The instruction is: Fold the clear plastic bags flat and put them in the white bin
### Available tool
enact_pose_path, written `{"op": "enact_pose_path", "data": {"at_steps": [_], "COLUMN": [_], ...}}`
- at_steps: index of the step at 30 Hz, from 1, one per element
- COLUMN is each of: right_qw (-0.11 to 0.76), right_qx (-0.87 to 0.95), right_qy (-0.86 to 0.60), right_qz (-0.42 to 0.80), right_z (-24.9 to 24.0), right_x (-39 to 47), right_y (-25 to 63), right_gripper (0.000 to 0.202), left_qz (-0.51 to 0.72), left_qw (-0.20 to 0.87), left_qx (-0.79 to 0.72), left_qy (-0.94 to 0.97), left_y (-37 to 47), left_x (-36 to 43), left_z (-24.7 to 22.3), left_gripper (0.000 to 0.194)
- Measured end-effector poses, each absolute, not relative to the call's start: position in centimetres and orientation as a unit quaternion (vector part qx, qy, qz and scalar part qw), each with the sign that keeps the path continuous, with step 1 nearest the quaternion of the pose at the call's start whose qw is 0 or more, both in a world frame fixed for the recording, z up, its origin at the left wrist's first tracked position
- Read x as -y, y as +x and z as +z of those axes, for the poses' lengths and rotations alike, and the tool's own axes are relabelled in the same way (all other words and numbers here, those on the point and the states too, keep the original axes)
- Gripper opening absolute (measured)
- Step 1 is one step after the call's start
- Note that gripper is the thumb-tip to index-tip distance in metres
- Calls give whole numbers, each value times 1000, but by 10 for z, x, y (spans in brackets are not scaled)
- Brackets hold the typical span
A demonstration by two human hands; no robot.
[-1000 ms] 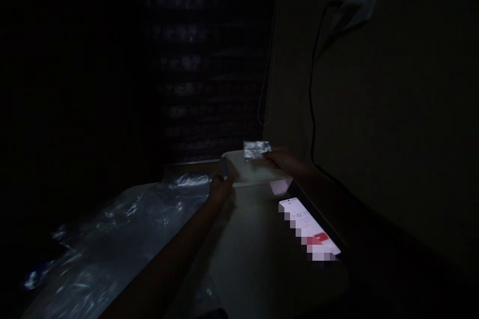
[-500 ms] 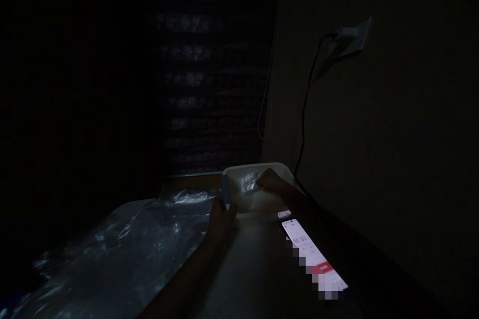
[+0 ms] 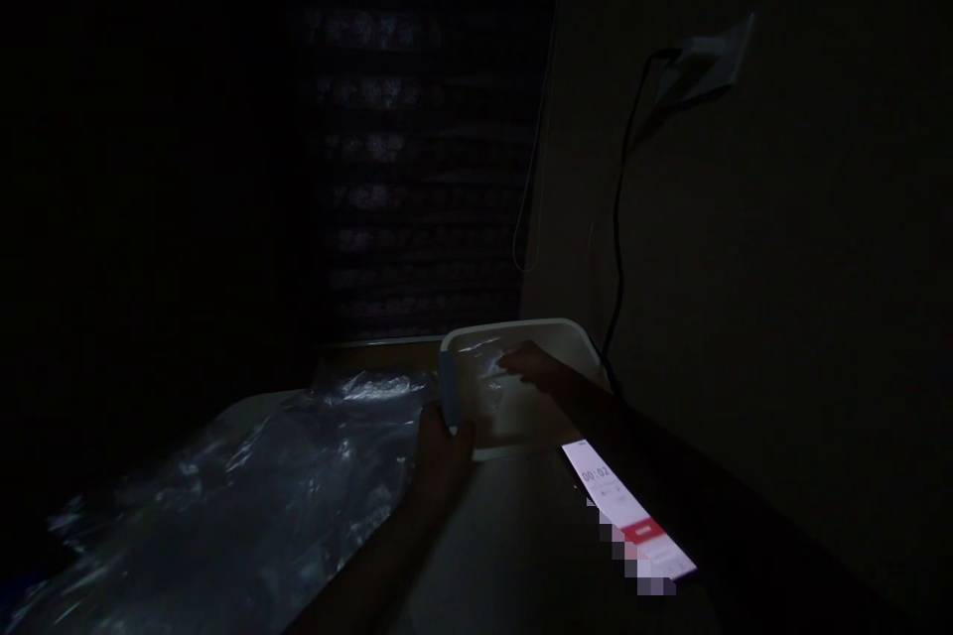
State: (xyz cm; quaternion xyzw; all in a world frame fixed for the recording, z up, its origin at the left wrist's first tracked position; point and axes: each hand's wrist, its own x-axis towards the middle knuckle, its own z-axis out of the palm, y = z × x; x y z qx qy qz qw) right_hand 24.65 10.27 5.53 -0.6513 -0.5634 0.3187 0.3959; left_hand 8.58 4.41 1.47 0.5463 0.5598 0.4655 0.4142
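Note:
The scene is very dark. A pale plastic basin (image 3: 536,324) sits at the far end of the table, with a grey strip (image 3: 448,387) along its left side, perhaps a handle. My left hand (image 3: 445,446) is closed at the basin's near left corner, thumb by the rim; the fingers are partly hidden. Over the basin, my right hand (image 3: 527,364) pinches a small clear plastic bag (image 3: 482,354). Whatever the bag contains is too dim to make out. A large crumpled clear plastic sheet or bag (image 3: 245,506) lies left of my left forearm.
On the table (image 3: 476,546), a lit phone (image 3: 625,506) shows a timer beneath my right forearm. A black cable (image 3: 617,218) hangs from a wall outlet (image 3: 715,64) down behind the basin. A striped window blind (image 3: 379,149) and its loop cord (image 3: 527,268) hang behind.
The basin's near rim appears lower and closer in view. My right hand has shifted slightly left with the small bag, which hangs differently. My left hand stays at the corner.

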Motion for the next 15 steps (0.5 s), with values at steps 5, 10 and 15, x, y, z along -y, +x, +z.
{"op": "enact_pose_path", "data": {"at_steps": [5,10,15], "right_qw": [433,420,390], "right_qx": [571,597,609], "right_qy": [-561,-543,-556], "right_qz": [414,414,411], "right_z": [45,31,34], "right_x": [-109,-121,-117], "right_y": [230,229,231], "right_gripper": [10,10,14], "left_qz": [474,481,469], "left_qw": [419,433,415], "left_qx": [-548,-529,-546], "left_qy": [547,549,557], "left_y": [83,82,82], "left_x": [-38,-33,-29], "left_z": [9,10,15], "left_gripper": [29,29,24]}}
